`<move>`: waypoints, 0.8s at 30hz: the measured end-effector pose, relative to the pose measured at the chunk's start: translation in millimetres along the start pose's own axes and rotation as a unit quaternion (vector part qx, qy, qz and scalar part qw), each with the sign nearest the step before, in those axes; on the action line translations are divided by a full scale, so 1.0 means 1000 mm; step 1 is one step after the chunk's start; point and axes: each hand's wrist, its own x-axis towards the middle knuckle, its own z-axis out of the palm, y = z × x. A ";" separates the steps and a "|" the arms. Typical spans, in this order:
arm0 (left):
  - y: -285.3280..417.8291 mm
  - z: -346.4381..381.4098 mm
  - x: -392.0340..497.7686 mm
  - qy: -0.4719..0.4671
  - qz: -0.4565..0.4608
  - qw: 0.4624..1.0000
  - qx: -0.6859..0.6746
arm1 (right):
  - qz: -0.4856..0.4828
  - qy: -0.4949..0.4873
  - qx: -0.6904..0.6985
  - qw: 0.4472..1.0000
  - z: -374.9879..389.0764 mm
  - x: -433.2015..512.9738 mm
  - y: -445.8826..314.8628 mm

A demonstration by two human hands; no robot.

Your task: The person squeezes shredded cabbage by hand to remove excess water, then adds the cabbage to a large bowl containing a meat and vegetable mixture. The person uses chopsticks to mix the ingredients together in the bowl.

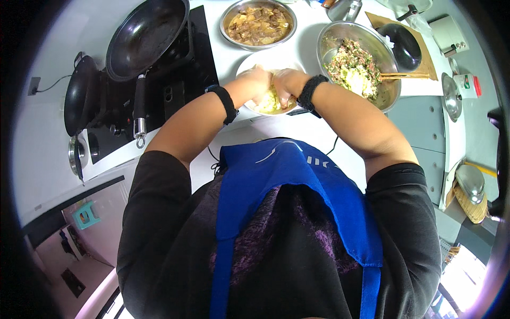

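Observation:
A white bowl (246, 68) stands at the counter's front edge, holding pale yellow-green chopped vegetable (270, 100). Inside it, my left hand (258, 81) and my right hand (287, 83) press close together, fingers down in the vegetable. Whether either closes around some of it is hidden. To the right stands a large steel bowl (392, 93) with a minced meat and herb mixture (352, 60), pale chopped vegetable on top and wooden chopsticks (404, 75) over its rim. Behind the white bowl, a smaller steel bowl (224, 34) contains a cooked stew with chunks in sauce (259, 26).
A black wok (147, 38) sits on the black cooktop (205, 52) at the left, its handle toward me. Another dark pan (81, 95) leans farther left. At the back right are a black round lid or pan (402, 47) on cardboard and a metal pitcher (344, 10).

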 end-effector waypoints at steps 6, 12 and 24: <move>-0.003 -0.006 0.011 -0.046 -0.010 0.997 -0.065 | 0.022 0.076 0.116 0.990 0.019 0.021 -0.003; -0.020 -0.017 0.013 -0.089 0.016 0.949 -0.301 | 0.063 0.094 0.402 0.909 0.013 0.008 0.013; 0.009 -0.018 -0.009 -0.006 -0.123 0.388 -0.913 | -0.091 0.384 0.511 0.763 0.024 -0.025 -0.004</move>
